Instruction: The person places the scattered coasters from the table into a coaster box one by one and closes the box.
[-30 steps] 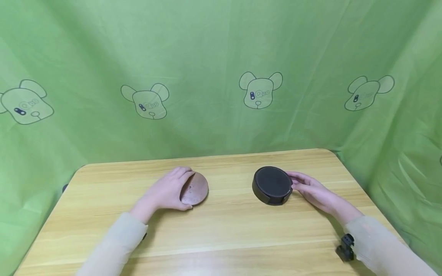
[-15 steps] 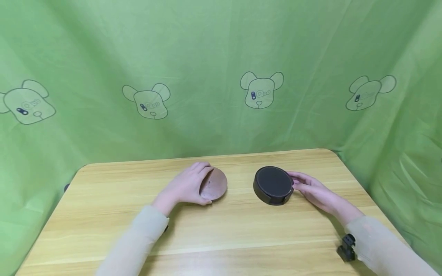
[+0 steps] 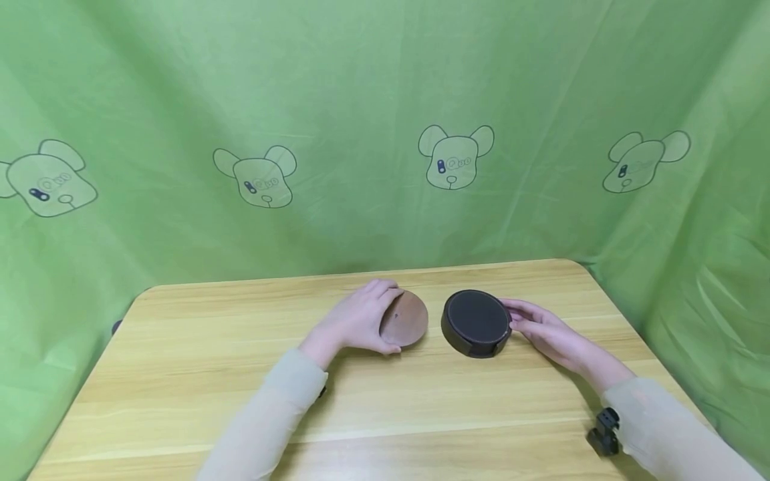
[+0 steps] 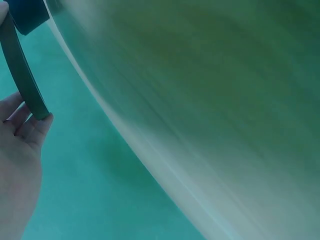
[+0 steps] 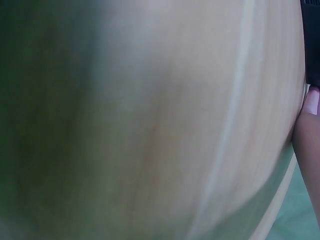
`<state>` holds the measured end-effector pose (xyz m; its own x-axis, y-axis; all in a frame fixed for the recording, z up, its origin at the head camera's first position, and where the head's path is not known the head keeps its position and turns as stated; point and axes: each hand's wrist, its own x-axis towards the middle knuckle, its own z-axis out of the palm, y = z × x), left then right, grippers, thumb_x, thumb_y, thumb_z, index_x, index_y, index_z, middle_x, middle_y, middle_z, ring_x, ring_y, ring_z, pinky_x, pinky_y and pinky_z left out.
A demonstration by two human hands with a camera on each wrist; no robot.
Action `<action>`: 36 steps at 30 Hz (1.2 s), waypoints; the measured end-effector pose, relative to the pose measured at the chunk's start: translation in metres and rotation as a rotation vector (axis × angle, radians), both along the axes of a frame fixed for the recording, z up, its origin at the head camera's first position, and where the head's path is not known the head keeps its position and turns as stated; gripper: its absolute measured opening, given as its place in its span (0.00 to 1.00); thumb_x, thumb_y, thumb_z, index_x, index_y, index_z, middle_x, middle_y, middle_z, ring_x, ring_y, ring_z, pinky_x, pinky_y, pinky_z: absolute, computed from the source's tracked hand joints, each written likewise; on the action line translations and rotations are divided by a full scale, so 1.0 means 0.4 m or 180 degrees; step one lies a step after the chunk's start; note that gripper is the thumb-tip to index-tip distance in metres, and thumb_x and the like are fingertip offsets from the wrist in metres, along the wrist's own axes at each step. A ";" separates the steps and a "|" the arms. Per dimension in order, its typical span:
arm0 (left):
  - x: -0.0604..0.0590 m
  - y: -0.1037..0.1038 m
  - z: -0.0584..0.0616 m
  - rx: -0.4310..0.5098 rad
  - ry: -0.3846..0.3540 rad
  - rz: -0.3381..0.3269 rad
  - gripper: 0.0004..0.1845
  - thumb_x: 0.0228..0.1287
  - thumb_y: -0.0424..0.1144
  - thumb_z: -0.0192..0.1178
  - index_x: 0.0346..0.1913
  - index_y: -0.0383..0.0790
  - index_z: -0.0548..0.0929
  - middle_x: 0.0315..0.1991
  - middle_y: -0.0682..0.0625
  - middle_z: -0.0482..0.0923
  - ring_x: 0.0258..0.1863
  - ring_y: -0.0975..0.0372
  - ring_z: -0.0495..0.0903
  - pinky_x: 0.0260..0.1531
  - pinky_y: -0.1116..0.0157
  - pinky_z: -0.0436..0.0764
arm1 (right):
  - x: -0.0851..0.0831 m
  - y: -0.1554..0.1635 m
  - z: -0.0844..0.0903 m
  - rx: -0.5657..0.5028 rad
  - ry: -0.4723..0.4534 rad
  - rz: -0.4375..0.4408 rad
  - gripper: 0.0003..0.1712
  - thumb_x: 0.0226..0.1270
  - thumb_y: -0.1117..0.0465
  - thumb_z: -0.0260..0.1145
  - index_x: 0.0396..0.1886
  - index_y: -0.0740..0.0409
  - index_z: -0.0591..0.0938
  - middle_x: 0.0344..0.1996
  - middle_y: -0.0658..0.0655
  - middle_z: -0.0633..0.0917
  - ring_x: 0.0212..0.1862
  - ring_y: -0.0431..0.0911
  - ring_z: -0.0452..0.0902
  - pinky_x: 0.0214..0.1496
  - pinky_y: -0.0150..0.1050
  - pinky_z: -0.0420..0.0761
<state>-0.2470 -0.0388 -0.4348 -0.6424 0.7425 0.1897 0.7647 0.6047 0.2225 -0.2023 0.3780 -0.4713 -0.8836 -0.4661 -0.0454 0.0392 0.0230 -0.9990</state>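
My left hand (image 3: 361,318) grips a round brown leather-like coaster (image 3: 406,319) by its left edge, thumb at the front and fingers at the back. The coaster is close over the table, just left of a black round coaster holder (image 3: 477,321), with a narrow gap between them. In the left wrist view the coaster (image 4: 21,70) shows edge-on in my fingers, with the dark holder (image 4: 31,15) beyond it. My right hand (image 3: 549,336) holds the holder's right side between thumb and fingers. The right wrist view shows only a strip of the holder (image 5: 312,42) above my thumb.
The light wooden table (image 3: 385,407) has rounded back corners. Green cloth (image 3: 361,220) with mouse-head drawings hangs behind it and at both sides. A black wrist camera (image 3: 604,431) sits under my right sleeve, close above the tabletop.
My left hand has carried the brown coaster to the right, from the table's left-middle to beside the black holder. My right hand and the holder have stayed almost in place.
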 end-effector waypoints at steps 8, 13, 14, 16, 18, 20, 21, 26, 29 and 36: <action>0.002 0.054 0.004 -0.0027 0.0073 -0.0108 0.59 0.46 0.65 0.79 0.77 0.37 0.69 0.73 0.44 0.72 0.73 0.53 0.71 0.76 0.57 0.73 | 0.001 0.000 -0.003 -0.0050 0.0008 0.0008 0.25 0.84 0.71 0.50 0.76 0.57 0.70 0.64 0.39 0.82 0.64 0.30 0.79 0.66 0.21 0.74; 0.010 0.084 0.012 -0.0010 0.0108 -0.0174 0.58 0.47 0.66 0.79 0.77 0.37 0.70 0.72 0.45 0.72 0.73 0.54 0.71 0.75 0.58 0.74 | 0.001 0.001 -0.008 -0.0109 0.0026 0.0024 0.25 0.84 0.71 0.49 0.73 0.51 0.73 0.64 0.38 0.82 0.64 0.30 0.79 0.66 0.21 0.74; 0.012 0.090 0.013 -0.0007 0.0110 -0.0170 0.58 0.47 0.66 0.79 0.77 0.38 0.70 0.72 0.45 0.72 0.73 0.55 0.71 0.75 0.58 0.74 | 0.001 0.001 -0.008 -0.0114 0.0032 0.0026 0.25 0.84 0.71 0.49 0.73 0.50 0.73 0.64 0.38 0.82 0.64 0.29 0.79 0.66 0.20 0.74; 0.015 0.103 0.013 -0.0001 0.0117 -0.0163 0.58 0.47 0.67 0.79 0.77 0.38 0.70 0.72 0.46 0.72 0.72 0.55 0.72 0.75 0.59 0.74 | 0.001 0.002 -0.010 -0.0119 0.0038 0.0026 0.25 0.84 0.71 0.49 0.73 0.49 0.73 0.64 0.38 0.82 0.64 0.29 0.79 0.66 0.20 0.74; 0.016 0.115 0.012 -0.0002 0.0140 -0.0166 0.58 0.47 0.67 0.79 0.77 0.39 0.70 0.72 0.47 0.72 0.72 0.56 0.72 0.75 0.59 0.73 | 0.001 0.002 -0.010 -0.0111 0.0039 0.0024 0.25 0.84 0.71 0.49 0.73 0.49 0.73 0.64 0.37 0.82 0.64 0.29 0.79 0.66 0.20 0.74; 0.017 0.128 0.011 -0.0014 0.0167 -0.0160 0.58 0.48 0.68 0.78 0.77 0.39 0.70 0.72 0.47 0.72 0.72 0.56 0.71 0.75 0.60 0.73 | 0.001 0.002 -0.010 -0.0110 0.0039 0.0029 0.25 0.84 0.71 0.49 0.73 0.50 0.73 0.64 0.37 0.82 0.64 0.29 0.79 0.66 0.20 0.74; 0.018 0.134 0.010 -0.0018 0.0185 -0.0164 0.58 0.48 0.68 0.77 0.77 0.40 0.70 0.72 0.47 0.72 0.72 0.56 0.71 0.75 0.60 0.73 | 0.000 0.002 -0.010 -0.0106 0.0040 0.0029 0.25 0.84 0.71 0.49 0.73 0.50 0.72 0.64 0.37 0.82 0.64 0.29 0.79 0.66 0.20 0.74; 0.023 0.170 0.012 -0.0036 0.0223 -0.0159 0.58 0.49 0.70 0.76 0.77 0.40 0.70 0.72 0.47 0.72 0.72 0.57 0.71 0.74 0.61 0.74 | -0.001 0.002 -0.010 -0.0088 0.0039 0.0037 0.25 0.84 0.71 0.49 0.75 0.52 0.71 0.64 0.37 0.82 0.64 0.29 0.78 0.67 0.20 0.73; 0.026 0.192 0.013 -0.0073 0.0226 -0.0140 0.57 0.49 0.70 0.76 0.77 0.40 0.70 0.72 0.48 0.72 0.72 0.57 0.71 0.74 0.62 0.74 | -0.002 0.003 -0.009 -0.0077 0.0056 0.0045 0.25 0.84 0.71 0.49 0.76 0.55 0.70 0.64 0.37 0.82 0.64 0.29 0.79 0.67 0.20 0.73; 0.032 0.250 0.014 -0.0128 0.0282 -0.0022 0.58 0.49 0.72 0.75 0.77 0.41 0.70 0.73 0.48 0.71 0.72 0.58 0.71 0.74 0.63 0.74 | -0.004 0.002 -0.008 -0.0036 0.0052 0.0019 0.26 0.84 0.71 0.49 0.77 0.57 0.69 0.64 0.37 0.82 0.65 0.29 0.78 0.67 0.20 0.73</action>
<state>-0.2341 0.0612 -0.4290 -0.6193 0.7550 0.2154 0.7844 0.6065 0.1295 -0.2039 0.3790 -0.4744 -0.8813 -0.4718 -0.0256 0.0227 0.0118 -0.9997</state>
